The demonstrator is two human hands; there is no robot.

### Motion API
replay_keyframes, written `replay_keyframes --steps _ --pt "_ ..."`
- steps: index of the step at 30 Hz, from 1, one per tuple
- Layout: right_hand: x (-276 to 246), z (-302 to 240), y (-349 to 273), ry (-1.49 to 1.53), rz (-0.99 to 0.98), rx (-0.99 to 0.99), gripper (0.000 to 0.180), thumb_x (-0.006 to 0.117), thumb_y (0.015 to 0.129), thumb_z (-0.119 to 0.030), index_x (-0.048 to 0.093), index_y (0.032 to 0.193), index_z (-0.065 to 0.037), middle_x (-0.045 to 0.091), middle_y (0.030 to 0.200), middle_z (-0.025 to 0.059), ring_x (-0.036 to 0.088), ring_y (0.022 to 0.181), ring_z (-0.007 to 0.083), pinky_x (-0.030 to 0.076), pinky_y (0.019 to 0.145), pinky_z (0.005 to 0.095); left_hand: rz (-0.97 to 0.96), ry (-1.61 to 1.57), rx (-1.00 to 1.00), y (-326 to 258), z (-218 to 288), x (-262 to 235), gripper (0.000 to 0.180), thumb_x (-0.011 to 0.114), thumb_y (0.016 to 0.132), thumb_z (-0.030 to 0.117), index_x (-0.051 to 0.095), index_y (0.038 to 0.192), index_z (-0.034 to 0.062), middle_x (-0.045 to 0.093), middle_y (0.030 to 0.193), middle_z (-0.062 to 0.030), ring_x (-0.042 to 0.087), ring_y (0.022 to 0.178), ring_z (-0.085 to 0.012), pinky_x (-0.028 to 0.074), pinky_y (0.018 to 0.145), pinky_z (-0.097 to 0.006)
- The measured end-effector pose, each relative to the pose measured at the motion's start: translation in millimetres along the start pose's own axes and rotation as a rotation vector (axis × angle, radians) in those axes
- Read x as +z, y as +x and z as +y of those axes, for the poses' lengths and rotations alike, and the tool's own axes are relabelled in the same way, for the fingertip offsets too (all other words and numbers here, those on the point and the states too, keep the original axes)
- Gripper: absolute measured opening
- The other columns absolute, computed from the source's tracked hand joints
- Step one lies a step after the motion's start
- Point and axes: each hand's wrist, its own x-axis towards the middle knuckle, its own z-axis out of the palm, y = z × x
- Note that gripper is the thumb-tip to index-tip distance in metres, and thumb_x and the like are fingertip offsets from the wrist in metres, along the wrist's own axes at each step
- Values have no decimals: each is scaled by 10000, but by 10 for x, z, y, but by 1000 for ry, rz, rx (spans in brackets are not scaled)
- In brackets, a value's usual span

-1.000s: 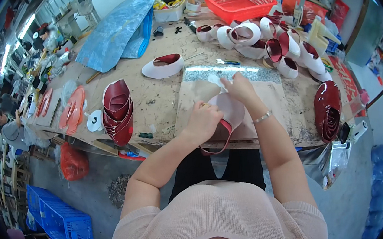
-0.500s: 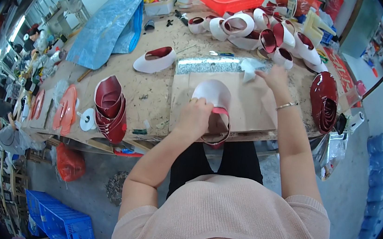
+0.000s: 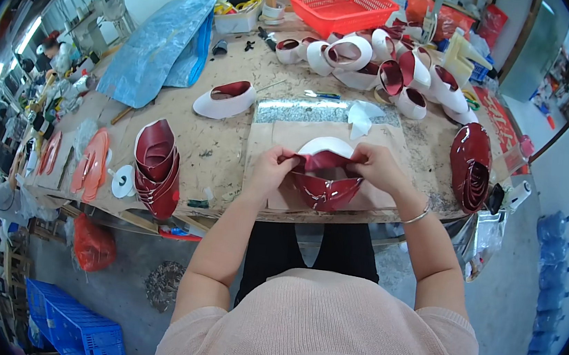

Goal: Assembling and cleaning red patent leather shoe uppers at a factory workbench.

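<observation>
My left hand [image 3: 271, 170] and my right hand [image 3: 375, 168] both grip a glossy dark red shoe upper [image 3: 324, 178] with a white lining, held just above a brown cardboard sheet [image 3: 264, 141] at the near edge of the workbench. The left hand pinches its left end, the right hand its right end. A bracelet circles my right wrist.
A stack of dark red uppers [image 3: 157, 167] lies to the left, another pile [image 3: 470, 166] to the right. Several white-and-red uppers [image 3: 379, 66] crowd the back with a red basket [image 3: 341, 4]. One white upper [image 3: 225, 100], a blue bag [image 3: 158, 46], and a white cloth [image 3: 361, 116] lie nearby.
My right hand has come back from the far right of the cardboard to the red upper, which both hands now hold and have turned.
</observation>
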Motion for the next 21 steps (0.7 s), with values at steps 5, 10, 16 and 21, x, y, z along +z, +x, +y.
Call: replay_keyframes --steps 5,10,16,21 --pt "113 -171 65 -474 -138 -261 159 730 719 -47 653 852 -5 656 747 136 650 711 260 512 673 346 -204 358 190 61 66 91 181 657 848 77 677 1026 54 682 828 -59 648 770 -131 503 641 -258" --pt "175 34 51 -60 155 26 149 688 828 -128 638 870 7 637 702 147 622 646 235 497 649 327 -36 413 6 98 81 99 159 662 867 156 703 972 43 695 772 -32 627 672 -86 486 611 -239" --pt "170 -68 7 -312 16 -121 478 812 690 -195 602 1087 -30 650 920 139 634 795 215 502 702 328 -22 289 48 98 -161 154 183 680 850 266 733 903 99 697 698 -34 627 590 -98 476 586 -264" --pt "293 -151 469 -197 -333 -275 558 792 629 -194 609 1134 -39 668 935 153 645 803 326 511 737 383 143 328 359 -26 -78 222 244 680 841 230 691 1028 73 682 867 -79 648 798 -195 490 685 -295"
